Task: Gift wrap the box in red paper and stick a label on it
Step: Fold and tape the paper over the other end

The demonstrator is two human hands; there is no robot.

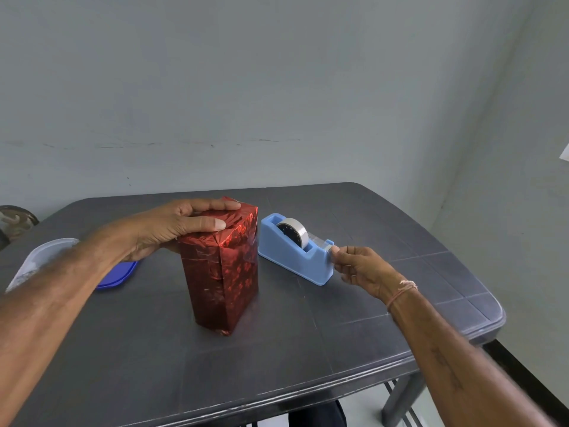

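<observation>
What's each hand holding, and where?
Right hand pinches the tape end at the dispenser cutter. Left hand lies flat on the box top, pressing, not gripping.

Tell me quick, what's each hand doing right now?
Left hand: open, fingers flat on the top of the red wrapped box.
Right hand: closed, pinching the tape end at the blue dispenser.

The left forearm is covering much of the blue lid and part of the clear container. The fingers of the right hand are hiding the tape end at the tape dispenser.
</observation>
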